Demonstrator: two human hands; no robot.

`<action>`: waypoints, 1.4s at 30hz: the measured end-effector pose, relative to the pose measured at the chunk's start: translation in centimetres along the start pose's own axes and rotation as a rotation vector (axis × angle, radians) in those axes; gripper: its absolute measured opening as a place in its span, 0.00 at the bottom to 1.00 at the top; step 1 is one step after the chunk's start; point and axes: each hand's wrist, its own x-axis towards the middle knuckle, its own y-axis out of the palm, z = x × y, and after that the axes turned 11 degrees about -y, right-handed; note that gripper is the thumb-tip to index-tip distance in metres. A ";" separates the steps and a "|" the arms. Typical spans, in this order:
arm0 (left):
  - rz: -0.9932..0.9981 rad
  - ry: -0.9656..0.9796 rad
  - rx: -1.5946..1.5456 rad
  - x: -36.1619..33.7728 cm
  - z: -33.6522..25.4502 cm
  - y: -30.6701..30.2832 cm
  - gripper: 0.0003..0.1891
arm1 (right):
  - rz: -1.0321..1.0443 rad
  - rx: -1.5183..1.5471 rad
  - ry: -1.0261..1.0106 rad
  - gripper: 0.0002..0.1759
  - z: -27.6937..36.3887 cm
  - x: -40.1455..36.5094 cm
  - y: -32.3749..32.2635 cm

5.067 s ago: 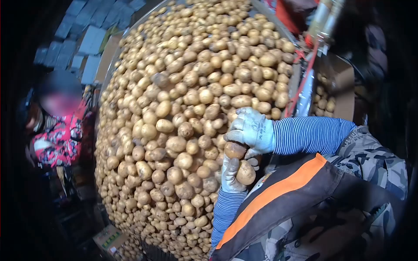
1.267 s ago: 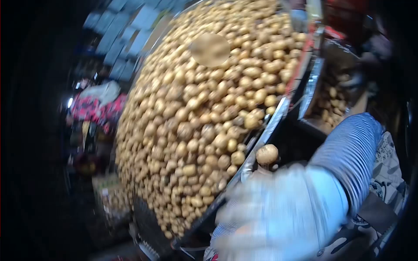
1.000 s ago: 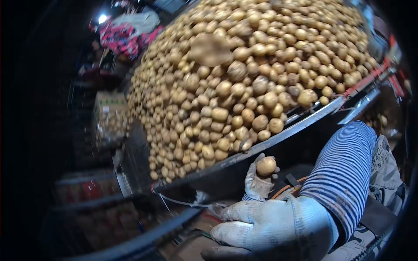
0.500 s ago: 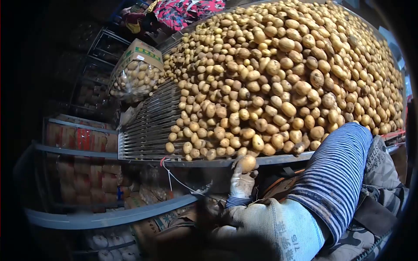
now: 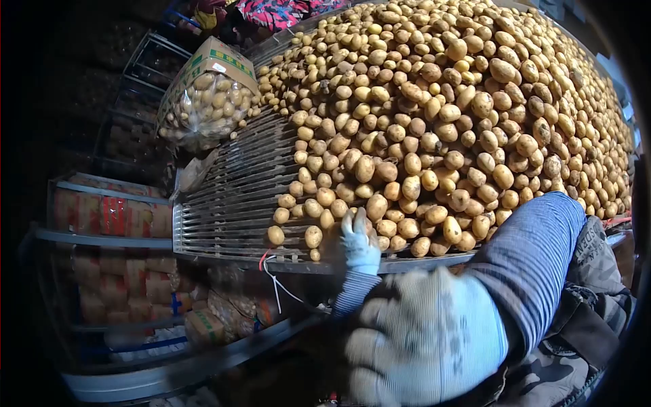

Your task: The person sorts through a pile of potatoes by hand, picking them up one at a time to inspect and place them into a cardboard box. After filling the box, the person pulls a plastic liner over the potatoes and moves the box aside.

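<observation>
In the head view, a huge potato pile [image 5: 441, 115] is seen heaped on a slatted metal bed [image 5: 230, 197], whose left part is bare but for a few stray potatoes. The gloved left hand [image 5: 358, 245] is laid against the pile's lower edge, fingers [image 5: 359, 220] pointing up. Its palm is turned away, so it cannot be told whether a potato is grasped. The gloved right hand [image 5: 424, 336] is held close to the camera, blurred, with fingers bent. Its hold cannot be made out either, and the bed's front rail is partly blocked by it and by the striped sleeve [image 5: 536, 251]. A carton [image 5: 213, 57] with a clear bag of potatoes is set at the bed's far left corner. Stacked boxes [image 5: 112, 217] on racks are seen dimly at the left. A person's red patterned garment [image 5: 271, 10] is cut off at the top edge.
</observation>
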 end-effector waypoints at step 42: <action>0.192 0.092 0.897 24.7 1.9 2.0 0.41 | -0.028 -0.369 0.579 0.16 -8.7 -10.3 -3.2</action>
